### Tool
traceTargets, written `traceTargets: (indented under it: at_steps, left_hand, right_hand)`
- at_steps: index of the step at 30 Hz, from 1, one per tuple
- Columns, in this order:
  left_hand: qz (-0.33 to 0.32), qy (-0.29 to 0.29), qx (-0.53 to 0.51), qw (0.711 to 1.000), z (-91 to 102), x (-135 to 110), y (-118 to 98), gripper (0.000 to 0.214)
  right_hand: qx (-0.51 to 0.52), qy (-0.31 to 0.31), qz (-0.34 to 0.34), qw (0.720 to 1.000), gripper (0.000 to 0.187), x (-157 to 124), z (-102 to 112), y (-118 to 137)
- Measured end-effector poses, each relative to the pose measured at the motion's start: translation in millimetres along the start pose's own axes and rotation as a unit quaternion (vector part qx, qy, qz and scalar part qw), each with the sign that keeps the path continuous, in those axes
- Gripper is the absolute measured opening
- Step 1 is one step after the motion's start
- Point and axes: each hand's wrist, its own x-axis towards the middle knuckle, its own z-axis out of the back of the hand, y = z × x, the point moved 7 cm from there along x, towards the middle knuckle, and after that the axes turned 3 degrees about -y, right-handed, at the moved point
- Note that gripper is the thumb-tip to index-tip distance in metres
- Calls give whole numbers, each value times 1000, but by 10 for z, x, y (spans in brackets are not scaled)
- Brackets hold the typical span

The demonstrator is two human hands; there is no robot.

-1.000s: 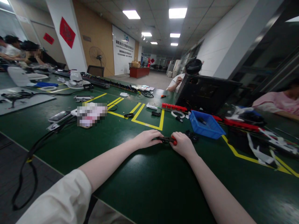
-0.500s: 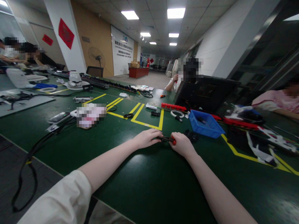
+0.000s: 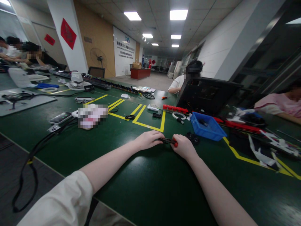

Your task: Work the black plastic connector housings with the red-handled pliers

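Observation:
Over the green table (image 3: 131,175), both hands meet near the middle of the head view. My right hand (image 3: 184,147) is closed round a tool with a red handle (image 3: 175,143); its kind is mostly hidden by the fingers. My left hand (image 3: 149,140) pinches a small dark piece (image 3: 161,140), of which only a little shows past the fingertips. Between the two hands, the dark front of the tool reaches to that piece. Just beyond my right hand lie small black parts (image 3: 193,137).
A blue tray (image 3: 208,133) holding a dark item stands right of my hands. Ahead are yellow tape outlines (image 3: 148,126), black parts (image 3: 156,115), a coiled white cable (image 3: 177,116) and a red strip (image 3: 175,109). Left lies a phone-like device (image 3: 60,117). Co-workers sit around the table.
My hands keep nearly the same position and hold. The view shifts slightly. Across the table, a co-worker's raised hand has come down and the head has tilted lower.

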Motion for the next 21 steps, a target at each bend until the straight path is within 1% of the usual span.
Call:
traceTargets:
  at_steps: [6,14,16,21]
  left_hand:
    - [24,11,-3,1000,-5,7,21,21]
    - [31,20,-11,999,-6,9,20,22]
    - [26,12,-15,999,-8,8,28,21]
    - [-14,-9,-20,1000,-8,1,10,21]
  right_hand:
    - [0,1,0,1000,11,0,4,2]
    - [2,7,-2,1000,11,-3,6,4]
    - [2,7,-4,1000,11,-2,5,1]
    - [5,9,-9,1000,11,2,-9,-9]
